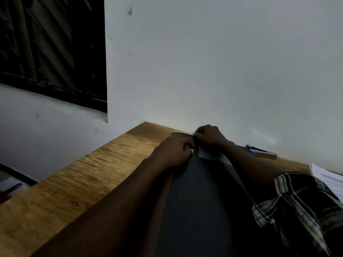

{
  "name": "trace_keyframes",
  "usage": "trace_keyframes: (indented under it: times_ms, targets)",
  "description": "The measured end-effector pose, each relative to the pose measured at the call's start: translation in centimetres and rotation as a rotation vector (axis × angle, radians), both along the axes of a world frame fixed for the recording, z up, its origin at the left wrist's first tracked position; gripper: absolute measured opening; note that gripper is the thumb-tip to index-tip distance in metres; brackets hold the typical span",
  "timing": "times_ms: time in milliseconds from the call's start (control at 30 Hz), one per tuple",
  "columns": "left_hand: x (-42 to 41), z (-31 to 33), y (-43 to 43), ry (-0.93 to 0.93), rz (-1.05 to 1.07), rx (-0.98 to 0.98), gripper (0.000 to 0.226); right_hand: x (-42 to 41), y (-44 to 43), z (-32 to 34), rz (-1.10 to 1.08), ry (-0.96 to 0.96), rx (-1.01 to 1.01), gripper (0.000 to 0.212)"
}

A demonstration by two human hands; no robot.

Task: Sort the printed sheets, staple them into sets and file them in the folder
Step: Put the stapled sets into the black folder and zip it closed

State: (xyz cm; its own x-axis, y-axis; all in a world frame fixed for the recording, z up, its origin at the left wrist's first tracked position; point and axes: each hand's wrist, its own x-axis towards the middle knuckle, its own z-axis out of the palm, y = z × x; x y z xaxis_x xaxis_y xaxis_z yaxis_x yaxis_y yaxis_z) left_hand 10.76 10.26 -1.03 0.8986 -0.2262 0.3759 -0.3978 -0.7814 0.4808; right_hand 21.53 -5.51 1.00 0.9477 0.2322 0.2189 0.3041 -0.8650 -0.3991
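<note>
both hands point(172, 151) point(209, 135) pinch the dark folder point(200, 191).

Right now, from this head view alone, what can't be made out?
- Head view: what the left hand and right hand grip at the far end of the dark folder; knuckles and dim light hide it.
- Head view: printed sheets, cut off by the right edge, text blurred.
- Head view: grey bar beside the blue pen, too small and dim to identify.
</note>
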Motion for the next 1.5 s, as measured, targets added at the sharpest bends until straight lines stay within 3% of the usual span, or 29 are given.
trace_keyframes:
  times_ms: [400, 500, 633, 867, 1067, 1167, 1300, 1500]
  targets:
    - [-0.1, 0.5, -0.8, 0.052, 0.077, 0.166, 0.024, 1.7, 6.5, 1.4, 0.078, 0.351, -0.012, 0.036]
    - [-0.1, 0.5, -0.7, 0.073, 0.090, 0.180, 0.023, 1.3, 5.9, 1.8, 0.082, 0.336, -0.102, 0.037]
    - [-0.2, 0.4, -0.7, 0.074, 0.085, 0.167, 0.020, 1.7, 4.7, 1.8, 0.106, 0.255, -0.327, 0.017]
    - [-0.3, 0.5, -0.9, 0.092, 0.109, 0.165, 0.008, 0.2, -0.1, 2.4, -0.039, 0.217, -0.492, 0.029]
    - [-0.5, 0.6, -1.1, 0.106, 0.115, 0.196, 0.018, 0.4, -3.0, 2.0, -0.116, 0.207, -0.452, 0.021]
    - [-0.3, 0.4, -0.9, 0.110, 0.103, 0.201, 0.018, 0.6, -4.4, 1.6, -0.219, 0.214, -0.305, 0.012]
    - [0.4, 0.0, -0.5, 0.112, 0.089, 0.199, 0.017, 0.2, -6.9, 1.6, -0.333, 0.237, -0.099, 0.027]
    - [1.1, -0.4, -0.2, 0.109, 0.067, 0.179, 0.007, -0.6, -9.6, 1.0, -0.380, 0.189, -0.048, 0.020]
